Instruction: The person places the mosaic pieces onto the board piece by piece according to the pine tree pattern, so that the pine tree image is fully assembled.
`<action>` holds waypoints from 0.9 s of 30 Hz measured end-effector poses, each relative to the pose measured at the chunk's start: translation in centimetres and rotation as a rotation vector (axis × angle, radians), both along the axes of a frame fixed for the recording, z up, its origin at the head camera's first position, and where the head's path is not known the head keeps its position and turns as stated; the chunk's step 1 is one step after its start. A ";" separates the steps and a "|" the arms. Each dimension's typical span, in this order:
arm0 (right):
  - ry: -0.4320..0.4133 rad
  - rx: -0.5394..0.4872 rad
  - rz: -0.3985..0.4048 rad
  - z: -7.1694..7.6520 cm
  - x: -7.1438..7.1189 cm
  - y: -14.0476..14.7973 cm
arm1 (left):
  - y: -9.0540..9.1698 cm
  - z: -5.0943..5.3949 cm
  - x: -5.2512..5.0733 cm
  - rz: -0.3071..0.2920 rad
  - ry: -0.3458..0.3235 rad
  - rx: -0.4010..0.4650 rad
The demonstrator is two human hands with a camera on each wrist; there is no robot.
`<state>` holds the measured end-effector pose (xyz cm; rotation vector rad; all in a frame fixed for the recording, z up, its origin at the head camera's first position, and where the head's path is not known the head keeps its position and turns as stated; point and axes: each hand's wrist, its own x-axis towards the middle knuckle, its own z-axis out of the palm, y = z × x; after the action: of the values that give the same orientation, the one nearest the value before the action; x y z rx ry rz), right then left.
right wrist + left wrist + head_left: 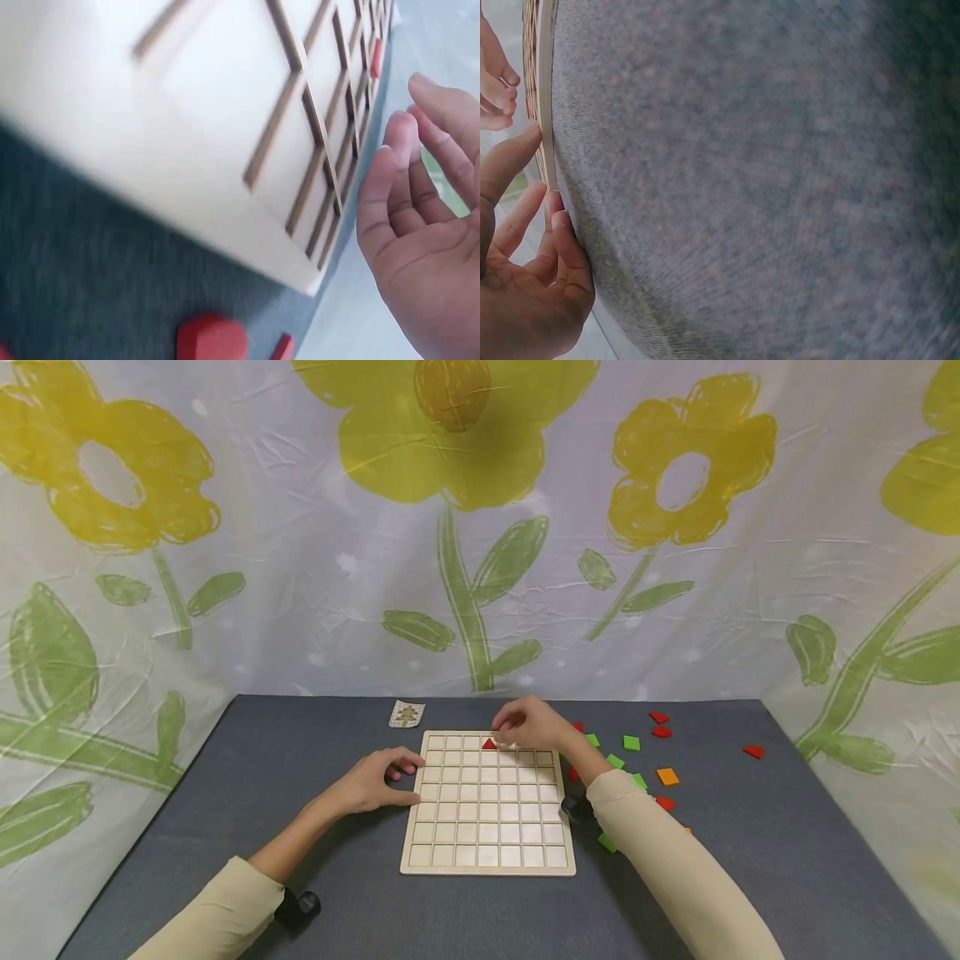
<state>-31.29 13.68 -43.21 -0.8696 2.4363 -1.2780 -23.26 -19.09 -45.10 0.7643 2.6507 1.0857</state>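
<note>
A pale wooden board [467, 833] with a raised square grid lies on the dark table. In its top row sits a small red triangular piece [489, 744], seen also as a red sliver [376, 58] in the right wrist view. My left hand [377, 781] touches the board's left edge, its thumb and fingertips spread along the rim; the left wrist view shows the same hand [536, 292] at that edge. Over the board's top right part is my right hand [528, 724], fingers loosely bent. Nothing shows between those fingers in the right wrist view.
Right of the board lie scattered red pieces [662, 732], green squares [632, 743] and an orange square [667, 776], some partly hidden by the right forearm. A small pattern card [407, 714] lies beyond the board's top left corner. A flowered cloth [322, 610] hangs behind the table.
</note>
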 end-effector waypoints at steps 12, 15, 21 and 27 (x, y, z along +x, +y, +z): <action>-0.025 -0.055 -0.034 0.5 0.3 4.7 | 0.1 0.1 0.1 0.008 -0.010 0.002; -0.022 -0.062 -0.054 0.5 0.6 6.0 | 0.0 0.1 0.2 -0.003 0.000 0.010; -0.039 -0.046 -0.110 0.8 1.4 8.6 | -0.1 0.0 0.3 -0.006 0.005 0.008; -0.040 -0.002 -0.179 1.0 2.3 11.2 | 0.0 0.0 0.2 -0.002 0.002 0.007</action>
<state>-29.04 24.91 -42.20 -0.6319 2.5288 -1.3442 -23.07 -19.05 -45.14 0.7695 2.6492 1.0943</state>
